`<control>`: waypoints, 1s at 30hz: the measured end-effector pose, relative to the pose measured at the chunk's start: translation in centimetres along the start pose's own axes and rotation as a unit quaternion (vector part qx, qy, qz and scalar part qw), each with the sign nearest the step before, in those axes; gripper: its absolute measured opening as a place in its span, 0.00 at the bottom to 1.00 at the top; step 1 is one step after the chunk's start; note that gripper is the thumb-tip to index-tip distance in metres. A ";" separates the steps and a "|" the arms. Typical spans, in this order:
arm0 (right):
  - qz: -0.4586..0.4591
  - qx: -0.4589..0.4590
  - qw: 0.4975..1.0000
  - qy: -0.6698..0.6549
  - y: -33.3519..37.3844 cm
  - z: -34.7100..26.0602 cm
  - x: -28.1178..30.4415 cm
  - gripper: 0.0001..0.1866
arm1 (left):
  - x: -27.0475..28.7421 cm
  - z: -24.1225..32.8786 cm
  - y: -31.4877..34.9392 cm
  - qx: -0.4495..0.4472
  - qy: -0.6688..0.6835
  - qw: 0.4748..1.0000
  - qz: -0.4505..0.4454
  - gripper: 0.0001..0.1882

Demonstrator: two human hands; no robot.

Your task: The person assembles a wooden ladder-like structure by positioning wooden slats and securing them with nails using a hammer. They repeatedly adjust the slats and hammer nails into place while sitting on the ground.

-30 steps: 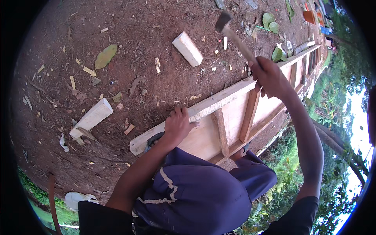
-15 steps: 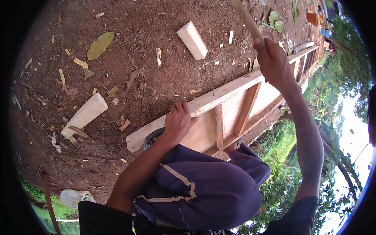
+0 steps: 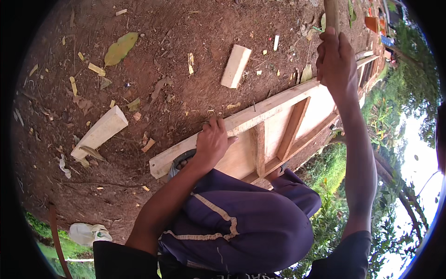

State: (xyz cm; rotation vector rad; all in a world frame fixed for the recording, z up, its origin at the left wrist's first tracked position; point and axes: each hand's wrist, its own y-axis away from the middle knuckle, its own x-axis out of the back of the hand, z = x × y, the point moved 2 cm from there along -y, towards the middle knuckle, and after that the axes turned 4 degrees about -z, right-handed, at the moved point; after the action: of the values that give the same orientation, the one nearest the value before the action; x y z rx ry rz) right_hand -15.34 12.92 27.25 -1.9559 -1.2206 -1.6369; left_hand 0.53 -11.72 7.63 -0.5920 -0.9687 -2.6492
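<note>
- While the knees (image 3: 260, 218) took up the nearest room, a foot (image 3: 185, 162) stood by the inner edge of the frame (image 3: 284, 103), near its left end.
- Clamped on the frame's long outer rail, the left hand (image 3: 212, 144) had its fingers over the outer edge and its thumb on the inner side.
- Farther along that rail, what looked like a nail (image 3: 254, 107) stuck up, between the two hands.
- The right hand (image 3: 337, 65) was closed round a handle (image 3: 331, 14), well apart from the left; the tool's head was out of view.
- By my judgement, the step in hand was steadying the frame for a blow at the nail; such a move called for a true line and left fingers clear of it.
- Past the outer edge spread the ground (image 3: 186, 102), with one block (image 3: 100, 132) off the left corner, another (image 3: 236, 67) across from the nail, and a leaf (image 3: 121, 49) farther out, so that side gave open room; knees and crossbars crowded the inner side.
- Toward the frame's far end stood an orange tub (image 3: 371, 23), with greenery (image 3: 385, 116) beyond the inner edge.
</note>
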 end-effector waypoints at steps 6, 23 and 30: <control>-0.452 0.093 0.824 0.329 8.1 4.6 -2.6 0.20 | 0.0 -0.1 -0.1 0.001 0.012 1.000 0.006 0.37; -0.133 0.027 0.980 0.145 3.8 1.2 1.9 0.21 | 0.1 0.0 0.2 -0.003 -0.019 1.000 0.017 0.38; -0.495 0.035 0.809 0.315 12.4 12.3 -3.1 0.19 | 0.1 0.4 0.0 -0.012 0.016 1.000 -0.003 0.37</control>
State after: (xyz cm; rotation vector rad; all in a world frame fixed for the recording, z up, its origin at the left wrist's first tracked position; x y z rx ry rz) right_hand 2.14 12.98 24.12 -0.4901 -2.0506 -2.3230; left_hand 0.49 -11.46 7.93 -0.5518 -0.9325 -2.6715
